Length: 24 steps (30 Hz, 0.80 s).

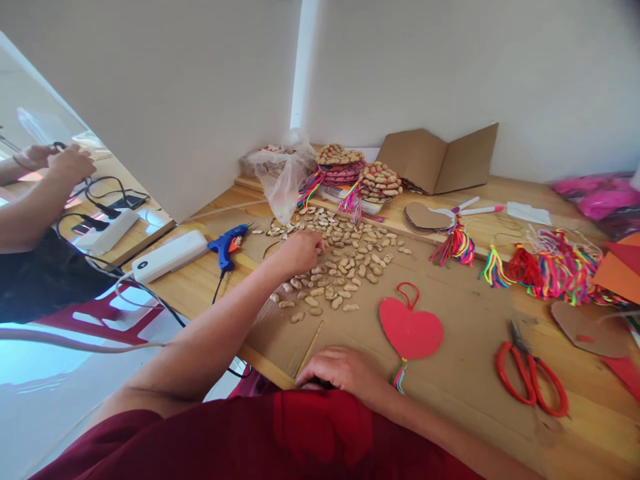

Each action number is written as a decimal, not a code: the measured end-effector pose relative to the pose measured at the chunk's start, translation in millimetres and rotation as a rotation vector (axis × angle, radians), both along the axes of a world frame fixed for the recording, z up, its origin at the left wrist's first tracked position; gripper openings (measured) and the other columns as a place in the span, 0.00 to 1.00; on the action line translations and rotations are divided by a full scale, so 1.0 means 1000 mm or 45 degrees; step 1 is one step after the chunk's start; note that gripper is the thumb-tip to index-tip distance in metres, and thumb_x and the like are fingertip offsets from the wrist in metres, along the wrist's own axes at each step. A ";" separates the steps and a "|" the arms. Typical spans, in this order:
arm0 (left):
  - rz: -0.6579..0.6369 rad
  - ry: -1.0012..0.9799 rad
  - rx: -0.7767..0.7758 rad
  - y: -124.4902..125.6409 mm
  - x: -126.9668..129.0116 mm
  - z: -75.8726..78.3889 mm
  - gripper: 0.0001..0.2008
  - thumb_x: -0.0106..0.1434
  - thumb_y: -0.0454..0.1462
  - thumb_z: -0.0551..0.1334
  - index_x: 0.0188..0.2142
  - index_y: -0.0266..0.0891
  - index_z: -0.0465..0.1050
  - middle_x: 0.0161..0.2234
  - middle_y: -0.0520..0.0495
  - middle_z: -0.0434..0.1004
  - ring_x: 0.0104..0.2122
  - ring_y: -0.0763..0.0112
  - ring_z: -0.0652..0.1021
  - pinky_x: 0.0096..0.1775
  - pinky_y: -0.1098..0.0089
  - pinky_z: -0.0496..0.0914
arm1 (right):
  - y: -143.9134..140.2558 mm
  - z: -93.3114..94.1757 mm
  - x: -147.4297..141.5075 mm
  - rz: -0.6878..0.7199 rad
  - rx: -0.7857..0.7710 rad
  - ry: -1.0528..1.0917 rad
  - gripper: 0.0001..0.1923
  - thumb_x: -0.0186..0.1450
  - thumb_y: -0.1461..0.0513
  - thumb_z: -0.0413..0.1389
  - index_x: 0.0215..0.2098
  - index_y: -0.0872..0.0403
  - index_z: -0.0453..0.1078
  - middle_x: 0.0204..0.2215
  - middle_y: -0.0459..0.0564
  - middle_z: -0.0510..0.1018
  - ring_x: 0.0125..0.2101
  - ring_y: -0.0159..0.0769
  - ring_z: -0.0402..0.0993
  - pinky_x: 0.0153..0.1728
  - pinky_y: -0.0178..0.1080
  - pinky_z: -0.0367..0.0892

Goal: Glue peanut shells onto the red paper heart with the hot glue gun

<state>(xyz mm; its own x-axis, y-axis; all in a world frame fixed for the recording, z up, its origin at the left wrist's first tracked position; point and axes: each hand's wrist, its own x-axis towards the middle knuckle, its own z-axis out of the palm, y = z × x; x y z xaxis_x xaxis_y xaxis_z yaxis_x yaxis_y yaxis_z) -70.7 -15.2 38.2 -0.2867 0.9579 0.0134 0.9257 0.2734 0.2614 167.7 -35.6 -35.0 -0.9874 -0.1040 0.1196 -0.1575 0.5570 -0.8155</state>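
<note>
Left hand point(300, 252) reached far-left into the peanut-shell pile point(340, 260) on the cardboard sheet point(450, 313), fingers curled, grip unclear; right hand point(345, 371) lay flat, fingers together, near the red heart point(411, 329); best picked one flat shell, without scattering neighbours.

Left hand point(300, 251) reaches into scattered peanuts point(340, 267); right hand point(343, 372) rests beside the red heart point(411, 331).

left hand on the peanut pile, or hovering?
Touching. In the head view the left hand rests curled on the near-left edge of the peanuts, its fingers overlapping several shells with no gap visible.
</note>
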 end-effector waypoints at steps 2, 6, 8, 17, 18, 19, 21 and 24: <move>0.017 0.029 -0.037 0.002 0.001 -0.001 0.14 0.59 0.28 0.55 0.38 0.37 0.78 0.40 0.41 0.81 0.44 0.60 0.78 0.49 0.65 0.70 | 0.000 0.001 0.000 0.000 0.000 -0.011 0.08 0.69 0.59 0.58 0.42 0.52 0.77 0.36 0.47 0.82 0.38 0.33 0.76 0.42 0.32 0.66; 0.053 0.058 -0.084 0.004 0.003 0.001 0.13 0.57 0.29 0.57 0.38 0.37 0.79 0.44 0.39 0.80 0.48 0.55 0.77 0.51 0.61 0.70 | 0.001 0.001 -0.001 -0.009 -0.021 -0.012 0.07 0.68 0.60 0.59 0.42 0.52 0.77 0.36 0.46 0.82 0.38 0.32 0.77 0.42 0.32 0.66; 0.062 0.053 -0.099 0.004 0.004 0.003 0.13 0.57 0.28 0.57 0.37 0.38 0.79 0.44 0.40 0.81 0.48 0.54 0.76 0.51 0.59 0.70 | 0.001 0.000 -0.001 -0.009 -0.026 0.002 0.06 0.67 0.61 0.60 0.41 0.53 0.77 0.36 0.46 0.82 0.37 0.32 0.77 0.41 0.31 0.66; 0.185 0.042 -0.016 0.010 0.002 0.000 0.13 0.60 0.31 0.57 0.38 0.42 0.80 0.41 0.45 0.83 0.46 0.54 0.78 0.54 0.54 0.65 | 0.001 0.000 -0.002 0.022 -0.002 -0.009 0.07 0.69 0.60 0.58 0.42 0.53 0.77 0.37 0.47 0.82 0.38 0.32 0.76 0.43 0.32 0.66; 0.186 0.045 0.005 0.009 0.001 -0.001 0.12 0.60 0.31 0.58 0.38 0.42 0.80 0.41 0.45 0.83 0.47 0.54 0.77 0.55 0.54 0.64 | 0.001 0.000 -0.002 0.028 -0.001 -0.012 0.07 0.69 0.60 0.58 0.42 0.53 0.77 0.37 0.47 0.82 0.38 0.32 0.76 0.43 0.32 0.66; 0.184 0.047 0.024 0.007 0.000 -0.001 0.12 0.61 0.31 0.58 0.38 0.42 0.80 0.41 0.45 0.83 0.47 0.54 0.77 0.55 0.54 0.64 | 0.001 0.000 -0.002 0.034 -0.002 -0.010 0.07 0.69 0.60 0.58 0.42 0.53 0.77 0.37 0.47 0.82 0.38 0.32 0.76 0.43 0.32 0.66; 0.184 0.047 0.058 0.004 -0.002 0.000 0.13 0.62 0.31 0.57 0.39 0.42 0.80 0.42 0.45 0.83 0.48 0.54 0.77 0.56 0.54 0.63 | 0.001 0.000 -0.002 0.035 -0.007 -0.005 0.08 0.69 0.60 0.58 0.42 0.53 0.77 0.37 0.47 0.82 0.38 0.32 0.76 0.43 0.32 0.66; 0.165 0.024 0.091 0.001 -0.004 0.000 0.11 0.62 0.33 0.59 0.38 0.42 0.81 0.42 0.46 0.83 0.48 0.55 0.77 0.55 0.55 0.63 | 0.001 -0.002 -0.002 0.025 -0.010 -0.001 0.07 0.69 0.60 0.58 0.43 0.53 0.77 0.37 0.46 0.82 0.38 0.32 0.76 0.43 0.32 0.66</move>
<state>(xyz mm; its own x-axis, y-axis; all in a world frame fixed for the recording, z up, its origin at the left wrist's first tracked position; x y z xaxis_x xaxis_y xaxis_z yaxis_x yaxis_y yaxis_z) -74.5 -14.6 38.0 -0.4070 0.9093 0.0871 0.8888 0.3723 0.2671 165.7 -34.6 -36.7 -0.9852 -0.1227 0.1194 -0.1675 0.5471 -0.8201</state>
